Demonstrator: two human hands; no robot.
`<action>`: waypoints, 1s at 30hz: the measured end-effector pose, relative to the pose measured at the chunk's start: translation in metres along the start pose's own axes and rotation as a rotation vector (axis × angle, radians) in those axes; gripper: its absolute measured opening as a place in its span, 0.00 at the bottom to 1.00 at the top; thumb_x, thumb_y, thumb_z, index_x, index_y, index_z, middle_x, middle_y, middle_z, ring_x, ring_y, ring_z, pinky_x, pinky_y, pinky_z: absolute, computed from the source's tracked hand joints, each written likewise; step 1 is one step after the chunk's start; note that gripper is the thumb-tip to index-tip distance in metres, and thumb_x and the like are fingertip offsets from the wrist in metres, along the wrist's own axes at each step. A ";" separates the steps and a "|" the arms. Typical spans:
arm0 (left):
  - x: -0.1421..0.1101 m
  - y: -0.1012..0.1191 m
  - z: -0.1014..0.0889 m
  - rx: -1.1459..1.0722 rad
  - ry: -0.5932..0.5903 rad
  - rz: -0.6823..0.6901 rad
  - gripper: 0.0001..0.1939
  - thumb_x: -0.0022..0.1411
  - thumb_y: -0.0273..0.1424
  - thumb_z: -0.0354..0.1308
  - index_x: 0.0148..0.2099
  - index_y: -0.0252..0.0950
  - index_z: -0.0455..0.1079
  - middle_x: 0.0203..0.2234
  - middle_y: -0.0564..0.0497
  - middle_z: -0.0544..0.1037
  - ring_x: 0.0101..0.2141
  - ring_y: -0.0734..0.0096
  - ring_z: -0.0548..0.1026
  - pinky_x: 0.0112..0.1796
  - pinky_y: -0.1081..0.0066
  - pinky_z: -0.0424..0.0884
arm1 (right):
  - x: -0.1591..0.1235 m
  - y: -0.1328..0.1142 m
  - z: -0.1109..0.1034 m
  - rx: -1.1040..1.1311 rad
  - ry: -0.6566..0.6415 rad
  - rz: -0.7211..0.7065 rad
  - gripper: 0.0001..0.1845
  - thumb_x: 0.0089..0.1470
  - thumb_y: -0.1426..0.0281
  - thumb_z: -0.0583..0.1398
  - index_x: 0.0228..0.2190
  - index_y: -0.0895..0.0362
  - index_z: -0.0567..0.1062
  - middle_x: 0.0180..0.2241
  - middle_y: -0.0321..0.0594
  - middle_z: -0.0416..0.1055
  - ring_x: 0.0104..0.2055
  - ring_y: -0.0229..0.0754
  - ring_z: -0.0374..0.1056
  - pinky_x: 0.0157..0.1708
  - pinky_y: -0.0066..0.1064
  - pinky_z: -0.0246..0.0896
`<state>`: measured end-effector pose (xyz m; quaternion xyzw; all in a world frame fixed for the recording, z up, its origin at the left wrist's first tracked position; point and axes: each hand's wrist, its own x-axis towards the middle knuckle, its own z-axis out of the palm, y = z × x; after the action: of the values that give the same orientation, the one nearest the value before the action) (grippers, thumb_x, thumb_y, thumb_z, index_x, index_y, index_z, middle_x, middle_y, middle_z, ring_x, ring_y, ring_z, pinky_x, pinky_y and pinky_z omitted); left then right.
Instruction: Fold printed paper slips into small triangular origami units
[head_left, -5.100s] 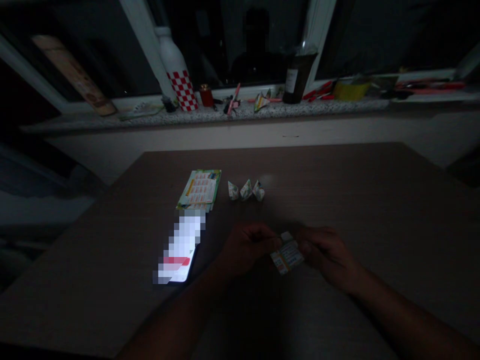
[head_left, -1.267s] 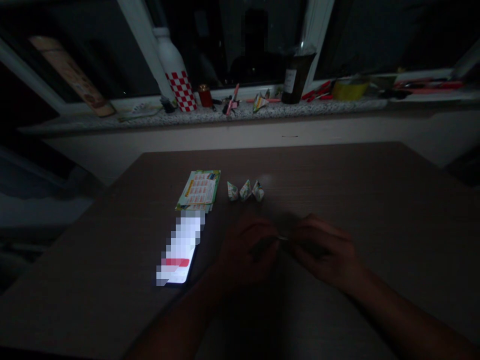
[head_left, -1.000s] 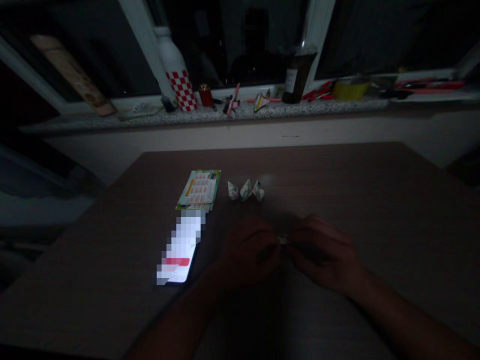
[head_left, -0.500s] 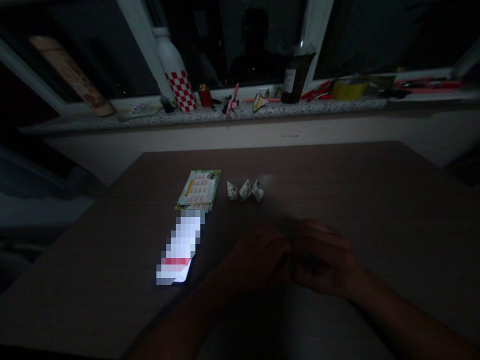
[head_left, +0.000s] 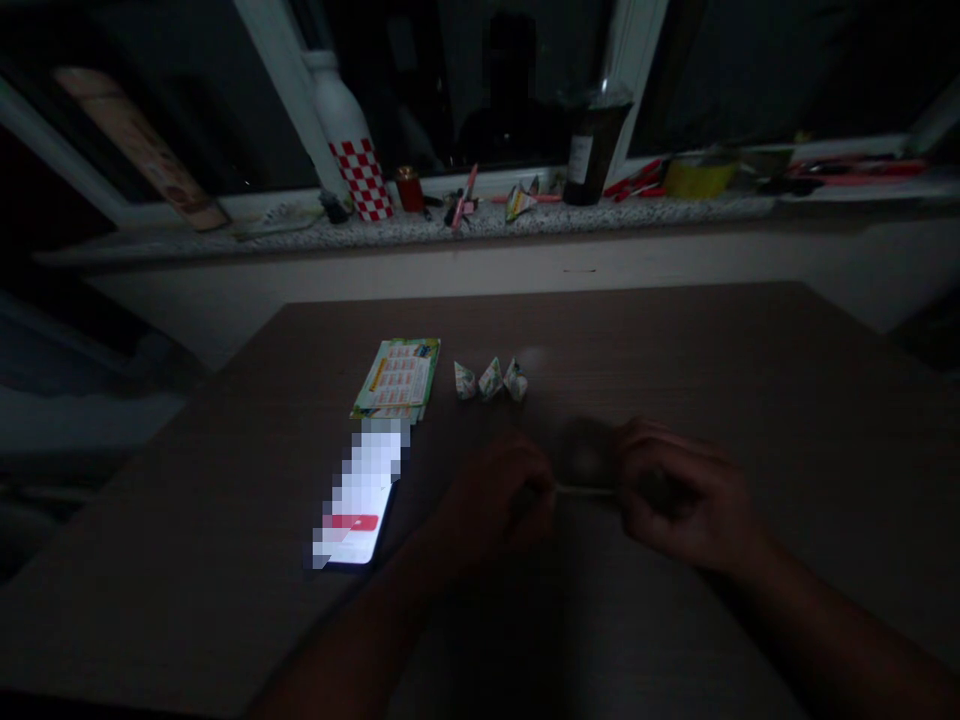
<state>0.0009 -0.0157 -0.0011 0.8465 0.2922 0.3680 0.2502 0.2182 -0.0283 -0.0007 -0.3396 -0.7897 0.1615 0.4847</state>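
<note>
Between my two hands a thin piece of paper (head_left: 585,490) is stretched, seen nearly edge-on as a narrow pale line. My left hand (head_left: 510,495) pinches its left end, and my right hand (head_left: 679,495) pinches the right end, fingers curled. The dim light hides its print and most of its surface. Beyond my hands stand three small folded paper shapes (head_left: 490,380) in a row, white with green marks. To their left lies a stack of printed cards (head_left: 397,380) with green borders.
A lit phone (head_left: 360,500) lies on the brown table (head_left: 750,380) left of my left forearm. On the windowsill (head_left: 420,228) are a red-and-white checked bottle (head_left: 360,170), a dark cup (head_left: 589,160), a yellow roll (head_left: 699,178), a leaning tube (head_left: 142,150) and several pens.
My hands have moved apart, the right one going rightward and slightly away from me. The paper's pale edge now shows in the gap between them.
</note>
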 end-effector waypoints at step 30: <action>0.003 0.002 0.009 -0.044 0.064 -0.429 0.03 0.57 0.30 0.60 0.35 0.38 0.73 0.30 0.54 0.79 0.33 0.69 0.76 0.37 0.70 0.70 | -0.004 0.002 0.010 0.017 0.054 -0.065 0.12 0.46 0.81 0.63 0.34 0.57 0.75 0.28 0.41 0.74 0.31 0.43 0.71 0.31 0.36 0.69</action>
<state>0.0104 -0.0169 -0.0035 0.7472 0.4654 0.3392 0.3318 0.2117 -0.0296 -0.0090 -0.3138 -0.7857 0.1429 0.5135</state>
